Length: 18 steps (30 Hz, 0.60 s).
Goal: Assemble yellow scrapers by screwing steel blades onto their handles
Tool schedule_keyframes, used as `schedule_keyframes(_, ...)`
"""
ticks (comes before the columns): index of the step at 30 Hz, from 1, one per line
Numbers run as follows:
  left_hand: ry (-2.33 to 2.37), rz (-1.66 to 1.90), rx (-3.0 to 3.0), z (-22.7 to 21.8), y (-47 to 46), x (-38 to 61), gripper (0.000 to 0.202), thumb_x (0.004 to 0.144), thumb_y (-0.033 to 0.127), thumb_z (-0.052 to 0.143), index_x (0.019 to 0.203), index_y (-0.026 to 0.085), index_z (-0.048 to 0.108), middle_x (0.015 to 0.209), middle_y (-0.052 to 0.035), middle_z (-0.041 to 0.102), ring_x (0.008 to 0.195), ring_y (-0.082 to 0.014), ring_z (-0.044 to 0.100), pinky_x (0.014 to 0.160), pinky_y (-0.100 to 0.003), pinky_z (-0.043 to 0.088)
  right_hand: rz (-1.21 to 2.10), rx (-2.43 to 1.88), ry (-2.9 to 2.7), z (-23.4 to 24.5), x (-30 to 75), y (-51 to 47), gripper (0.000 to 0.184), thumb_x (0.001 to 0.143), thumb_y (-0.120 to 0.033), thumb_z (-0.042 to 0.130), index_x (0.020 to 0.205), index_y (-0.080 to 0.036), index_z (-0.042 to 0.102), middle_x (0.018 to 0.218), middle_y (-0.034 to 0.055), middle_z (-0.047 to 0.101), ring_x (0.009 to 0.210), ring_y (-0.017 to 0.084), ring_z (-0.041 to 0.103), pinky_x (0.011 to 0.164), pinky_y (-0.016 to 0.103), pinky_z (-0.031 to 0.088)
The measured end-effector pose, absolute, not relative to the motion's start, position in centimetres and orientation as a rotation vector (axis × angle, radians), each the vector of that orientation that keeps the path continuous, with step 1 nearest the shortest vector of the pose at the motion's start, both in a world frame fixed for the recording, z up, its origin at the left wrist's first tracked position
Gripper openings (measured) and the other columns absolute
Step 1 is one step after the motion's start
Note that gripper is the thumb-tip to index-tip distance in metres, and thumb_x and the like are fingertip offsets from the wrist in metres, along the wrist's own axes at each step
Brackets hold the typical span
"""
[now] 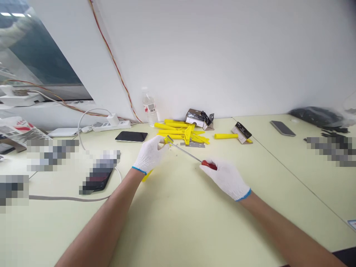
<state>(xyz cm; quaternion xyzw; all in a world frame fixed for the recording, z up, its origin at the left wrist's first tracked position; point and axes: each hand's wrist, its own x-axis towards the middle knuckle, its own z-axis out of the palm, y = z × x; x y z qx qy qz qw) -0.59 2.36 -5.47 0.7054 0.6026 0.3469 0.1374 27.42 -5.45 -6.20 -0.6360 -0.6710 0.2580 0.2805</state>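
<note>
Now our gloved left hand (pixel 148 155) is closed around a yellow piece (pixel 168 139), apparently to steady it, while our right hand (pixel 225 179) clamps a red-handled screwdriver (pixel 191 155), its tip reaching that piece. Further back, upper middle of the frame, more yellow pieces (pixel 180 131) lie heaped on the bench (pixel 178 222), seemingly kept within reach, a phone (pixel 131 136) just left of them.
</note>
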Motion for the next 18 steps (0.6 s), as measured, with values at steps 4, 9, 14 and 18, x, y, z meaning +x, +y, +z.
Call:
schedule_keyframes(4,1.741,0.975,2.035,-5.4,2.3,-0.5,0.021,0.089,0.043,0.065,0.093,0.022,0.067,0.065,0.0024,0.064,0.059,-0.0150,0.056,0.063,-0.027,0.041,0.834,-1.682,-1.883,-5.6,28.2,-5.4,0.040,0.101,-0.053,0.049,0.091,-0.019,0.066,0.073,0.0025,0.055,0.062,0.013,0.045,0.060,0.027,0.033)
schedule_keyframes(9,1.703,0.961,2.000,-5.5,2.5,-0.5,0.025,0.089,0.047,0.065,0.096,0.023,0.066,0.066,0.0025,0.066,0.061,-0.0156,0.059,0.063,-0.027,0.042,1.934,-1.418,-1.372,-4.5,29.4,-5.3,0.044,0.093,-0.064,0.060,0.101,-0.021,0.055,0.069,-0.0059,0.039,0.050,0.007,0.012,0.044,0.023,0.012)
schedule_keyframes(14,1.741,0.934,1.977,-5.4,2.3,-0.5,0.025,0.088,0.047,0.064,0.094,0.023,0.066,0.064,0.0016,0.065,0.059,-0.0163,0.058,0.060,-0.028,0.041,0.898,-1.774,-1.701,-5.6,28.2,-5.5,0.031,0.087,-0.047,0.070,0.087,-0.019,0.057,0.071,0.0003,0.056,0.061,0.012,0.048,0.056,0.024,0.033)
schedule_keyframes(18,1.744,0.939,1.928,-5.3,2.1,-0.5,0.029,0.085,0.050,0.066,0.095,0.023,0.067,0.066,0.0002,0.068,0.057,-0.0171,0.059,0.057,-0.029,0.041,0.365,-1.746,-1.912,-5.9,27.7,-5.8,0.036,0.100,-0.050,0.051,0.095,-0.019,0.070,0.089,0.0086,0.070,0.081,0.022,0.062,0.070,0.031,0.042)
